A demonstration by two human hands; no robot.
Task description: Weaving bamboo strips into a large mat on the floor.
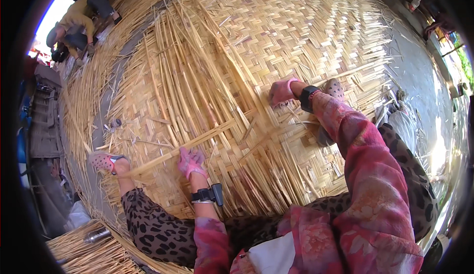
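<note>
My left hand, in a pink glove, rests on the woven mat beside a long pale flat strip, fingertips touching its lower edge, fingers apart. My right hand, also pink-gloved, is higher and to the right, fingers curled down at the weave; what they grip is hidden. The woven mat has many long loose strips running lengthwise from the top toward me, with uneven frayed edges. My legs in leopard-print trousers and my clogs rest on and around it.
Another person bends over reed material at upper left. Wooden items line the left side. A reed bundle and metal flask lie at lower left. A pale sack sits on the grey floor at right.
</note>
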